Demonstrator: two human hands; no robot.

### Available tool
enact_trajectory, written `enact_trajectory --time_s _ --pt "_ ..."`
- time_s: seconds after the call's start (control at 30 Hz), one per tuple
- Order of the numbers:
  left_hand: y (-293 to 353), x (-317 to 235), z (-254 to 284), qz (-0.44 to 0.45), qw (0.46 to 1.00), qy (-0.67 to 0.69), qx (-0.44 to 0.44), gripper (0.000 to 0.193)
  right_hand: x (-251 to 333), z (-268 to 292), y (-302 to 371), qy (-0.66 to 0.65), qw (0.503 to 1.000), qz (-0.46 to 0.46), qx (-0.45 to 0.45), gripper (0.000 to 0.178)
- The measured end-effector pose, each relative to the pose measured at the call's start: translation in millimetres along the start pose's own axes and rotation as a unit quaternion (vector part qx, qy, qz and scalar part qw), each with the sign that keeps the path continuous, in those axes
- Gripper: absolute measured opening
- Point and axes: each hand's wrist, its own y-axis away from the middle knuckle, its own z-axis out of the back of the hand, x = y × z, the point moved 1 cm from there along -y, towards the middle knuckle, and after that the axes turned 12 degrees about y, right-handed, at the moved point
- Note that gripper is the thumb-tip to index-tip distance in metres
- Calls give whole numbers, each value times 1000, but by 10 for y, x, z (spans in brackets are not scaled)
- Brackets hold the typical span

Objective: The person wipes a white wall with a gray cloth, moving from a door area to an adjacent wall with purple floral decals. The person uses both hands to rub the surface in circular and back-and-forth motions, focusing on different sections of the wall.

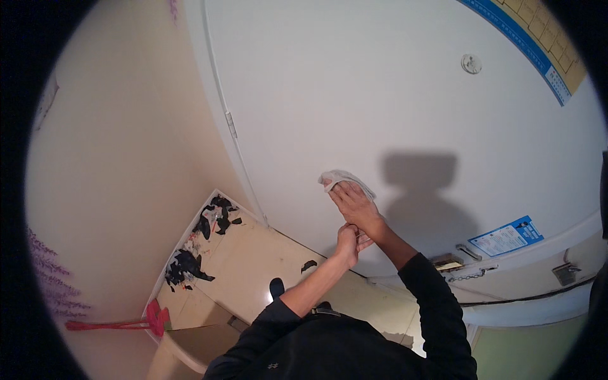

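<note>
My right hand (pixel 356 206) presses a crumpled whitish cloth (pixel 349 179) against the white door (pixel 304 95). Its fingers lie over the cloth, which bunches around the fingertips. Just below, close to the right wrist, is my left hand (pixel 348 246). Its fingers are loosely bent and apart, partly behind the right wrist, and nothing shows in them. Whether the two hands touch is hard to tell.
Black scraps and litter (pixel 187 266) lie along the floor corner at left. A red-handled tool (pixel 155 318) leans by a beige bin (pixel 190 348). On the door are a hinge (pixel 230 125), a metal handle (pixel 468 252), a chain (pixel 468 275) and a blue-white notice (pixel 506 237).
</note>
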Motion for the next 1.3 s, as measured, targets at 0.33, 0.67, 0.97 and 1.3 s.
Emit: enact_trajectory --time_s 0.33,0.67,0.97,1.3 --pt "-89 570 162 78 996 -18 -41 18 251 -442 651 -19 993 66 96 60" --pt "-105 893 106 96 995 -18 -30 15 133 -517 988 -82 994 43 58 54" --pt "246 909 -444 63 994 -63 56 32 -450 291 1046 -70 997 -7 30 54" --pt "637 814 -1329 -137 939 -243 201 68 -1292 1229 1021 174 967 -176 -66 56"
